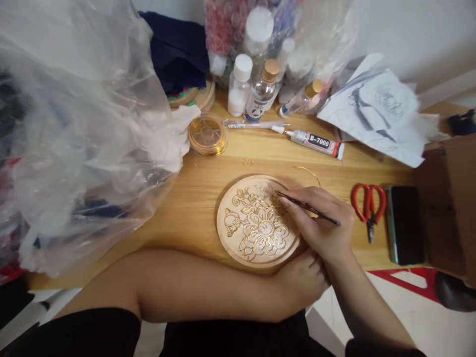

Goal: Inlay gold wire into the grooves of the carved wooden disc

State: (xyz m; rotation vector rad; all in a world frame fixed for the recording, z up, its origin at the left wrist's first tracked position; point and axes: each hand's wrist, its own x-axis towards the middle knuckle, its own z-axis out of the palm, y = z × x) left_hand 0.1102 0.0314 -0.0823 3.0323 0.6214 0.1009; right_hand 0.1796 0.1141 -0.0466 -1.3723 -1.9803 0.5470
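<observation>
A round wooden disc (228, 238) lies on the table, with a flower-and-leaf pattern of gold wire (266, 228) on its face. Pencil-like lines show near its upper edge. My right hand (325, 220) is closed on slim black tweezers (307, 206), their tip over the upper right of the pattern. Below it, my left hand (303, 277) is curled by the disc's lower right edge, under my right wrist; what its fingers hold, if anything, is hidden. A loose piece of gold wire (310, 172) lies beyond my right hand, and a small bent bit (247, 162) lies above the disc.
Behind the disc are a spool of gold wire (207, 135), a pen (256, 124), a glue tube (318, 143) and several bottles (260, 96). Red-handled pliers (369, 208) and a phone (406, 225) lie right. Plastic bags (85, 134) fill the left; paper drawings (379, 111) lean back right.
</observation>
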